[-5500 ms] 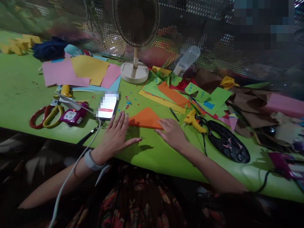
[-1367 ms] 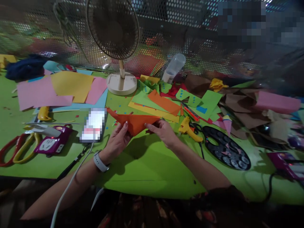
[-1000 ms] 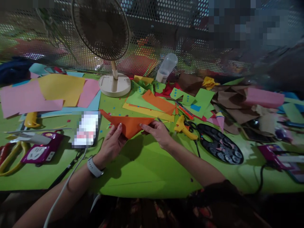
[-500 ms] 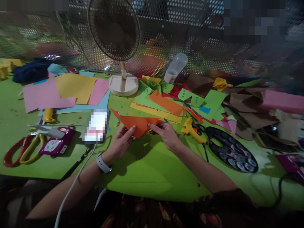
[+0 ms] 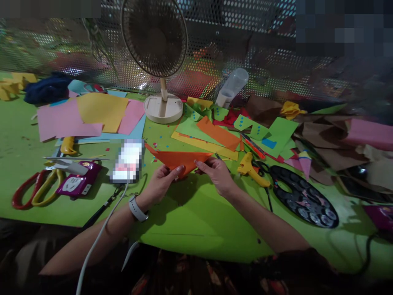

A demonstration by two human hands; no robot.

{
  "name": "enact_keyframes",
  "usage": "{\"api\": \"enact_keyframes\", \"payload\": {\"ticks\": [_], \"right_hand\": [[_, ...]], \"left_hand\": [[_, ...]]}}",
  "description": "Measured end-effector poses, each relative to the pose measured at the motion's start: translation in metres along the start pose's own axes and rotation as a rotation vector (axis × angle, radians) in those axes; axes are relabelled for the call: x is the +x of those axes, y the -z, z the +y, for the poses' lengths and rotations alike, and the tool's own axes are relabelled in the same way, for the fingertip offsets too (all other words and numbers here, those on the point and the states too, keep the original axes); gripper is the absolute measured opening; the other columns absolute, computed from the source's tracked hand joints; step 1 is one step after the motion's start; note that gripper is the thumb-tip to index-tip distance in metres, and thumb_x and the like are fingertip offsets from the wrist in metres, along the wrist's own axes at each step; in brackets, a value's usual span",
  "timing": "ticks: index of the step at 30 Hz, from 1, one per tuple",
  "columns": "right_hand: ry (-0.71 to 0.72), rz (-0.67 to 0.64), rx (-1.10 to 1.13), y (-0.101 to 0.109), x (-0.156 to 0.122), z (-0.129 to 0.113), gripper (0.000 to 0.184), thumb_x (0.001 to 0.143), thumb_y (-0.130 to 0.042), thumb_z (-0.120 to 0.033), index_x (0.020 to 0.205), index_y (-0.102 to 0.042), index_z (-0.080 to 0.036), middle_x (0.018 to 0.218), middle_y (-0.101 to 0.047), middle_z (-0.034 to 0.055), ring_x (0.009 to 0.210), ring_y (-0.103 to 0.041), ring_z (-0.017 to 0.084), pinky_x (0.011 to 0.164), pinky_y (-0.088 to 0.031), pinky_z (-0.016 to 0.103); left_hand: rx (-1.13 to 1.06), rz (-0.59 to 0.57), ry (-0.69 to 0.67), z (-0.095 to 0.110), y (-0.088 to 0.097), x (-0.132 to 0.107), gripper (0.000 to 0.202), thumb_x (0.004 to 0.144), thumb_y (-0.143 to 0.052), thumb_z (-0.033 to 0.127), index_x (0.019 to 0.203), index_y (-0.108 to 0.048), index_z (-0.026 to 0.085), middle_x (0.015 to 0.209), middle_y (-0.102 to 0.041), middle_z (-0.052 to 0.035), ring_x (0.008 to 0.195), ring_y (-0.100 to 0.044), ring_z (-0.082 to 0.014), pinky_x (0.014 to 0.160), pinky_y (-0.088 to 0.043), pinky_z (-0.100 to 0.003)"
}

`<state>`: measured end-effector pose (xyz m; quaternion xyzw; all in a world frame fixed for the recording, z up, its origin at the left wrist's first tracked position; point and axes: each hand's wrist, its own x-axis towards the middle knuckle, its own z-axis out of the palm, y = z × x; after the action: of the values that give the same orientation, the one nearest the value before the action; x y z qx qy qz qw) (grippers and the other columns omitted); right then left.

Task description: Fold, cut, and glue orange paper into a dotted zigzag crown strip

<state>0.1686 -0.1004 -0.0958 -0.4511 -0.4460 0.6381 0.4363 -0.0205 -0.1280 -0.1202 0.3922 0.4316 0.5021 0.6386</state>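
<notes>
A folded piece of orange paper (image 5: 178, 159) is held just above the green table (image 5: 199, 223), its straight edge toward the back and a point sticking out at the left. My left hand (image 5: 164, 180) pinches its lower left part, thumb on top and the other fingers underneath. At the right end my right hand (image 5: 216, 174) grips it between thumb and fingers. The undersides of the paper and some fingertips are hidden. To the right of my right hand lies a yellow glue gun (image 5: 253, 170).
On the left are a lit phone (image 5: 127, 162) with a white cable, a purple box (image 5: 80, 179) and scissors (image 5: 39, 188). A fan (image 5: 162, 108) stands behind. Coloured paper sheets (image 5: 101, 110) and scraps line the back. A black palette (image 5: 303, 196) lies right.
My left thumb has slid slightly right along the orange paper, and the paper's lower part looks more folded. The whole view has shifted a little.
</notes>
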Motion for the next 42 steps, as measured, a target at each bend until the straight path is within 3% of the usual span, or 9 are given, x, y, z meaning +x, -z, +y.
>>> {"api": "enact_keyframes", "payload": {"ticks": [4,10,21,29,37,42], "right_hand": [[-0.034,0.033,0.008,-0.002,0.001,-0.001,0.033,0.061,-0.086,-0.047,0.076,-0.074,-0.021,0.074,-0.071,0.0021,0.06,-0.059,0.011,0.063,-0.051,0.029],[-0.038,0.074,0.097,-0.002,0.004,0.0,0.029,0.062,-0.086,-0.045,0.076,-0.075,-0.022,0.075,-0.071,0.0006,0.061,-0.059,0.01,0.062,-0.049,0.028],[-0.003,0.101,0.172,-0.002,0.005,-0.002,0.027,0.061,-0.086,-0.047,0.07,-0.074,-0.023,0.071,-0.069,-0.0005,0.063,-0.059,0.012,0.068,-0.047,0.03],[0.034,0.152,0.199,0.003,0.009,0.001,0.026,0.062,-0.086,-0.045,0.071,-0.073,-0.024,0.07,-0.068,-0.002,0.066,-0.058,0.012,0.069,-0.046,0.029],[0.043,0.199,0.179,0.003,0.008,0.0,0.027,0.064,-0.085,-0.044,0.064,-0.071,-0.022,0.062,-0.064,-0.0021,0.057,-0.054,0.01,0.062,-0.044,0.027],[0.075,0.34,0.179,0.017,0.012,-0.006,0.029,0.068,-0.08,-0.049,0.071,-0.07,-0.022,0.069,-0.067,-0.0011,0.06,-0.057,0.011,0.062,-0.046,0.027]], "left_hand": [[0.005,-0.012,0.002,0.001,0.0,0.0,0.022,0.081,-0.075,0.035,0.094,-0.074,0.018,0.091,-0.074,-0.0053,0.072,-0.061,-0.0123,0.069,-0.051,-0.025],[-0.028,0.005,0.009,0.002,0.0,0.002,0.022,0.079,-0.076,0.033,0.097,-0.075,0.02,0.098,-0.074,-0.0047,0.08,-0.064,-0.0139,0.075,-0.053,-0.027],[0.004,0.041,-0.006,0.001,-0.001,0.002,0.017,0.078,-0.078,0.034,0.087,-0.076,0.019,0.08,-0.072,-0.0013,0.068,-0.059,-0.0109,0.062,-0.049,-0.022],[-0.002,0.053,0.024,0.007,-0.004,0.001,0.02,0.074,-0.08,0.034,0.081,-0.074,0.017,0.081,-0.071,-0.0028,0.069,-0.059,-0.0116,0.063,-0.05,-0.022],[-0.066,0.018,0.04,0.005,-0.006,0.0,0.02,0.076,-0.079,0.033,0.089,-0.074,0.019,0.089,-0.072,-0.0023,0.073,-0.06,-0.0119,0.07,-0.053,-0.026],[-0.077,0.032,0.042,0.003,-0.002,0.002,0.017,0.077,-0.079,0.033,0.085,-0.074,0.019,0.083,-0.071,-0.0023,0.069,-0.06,-0.0116,0.066,-0.051,-0.025]]}}
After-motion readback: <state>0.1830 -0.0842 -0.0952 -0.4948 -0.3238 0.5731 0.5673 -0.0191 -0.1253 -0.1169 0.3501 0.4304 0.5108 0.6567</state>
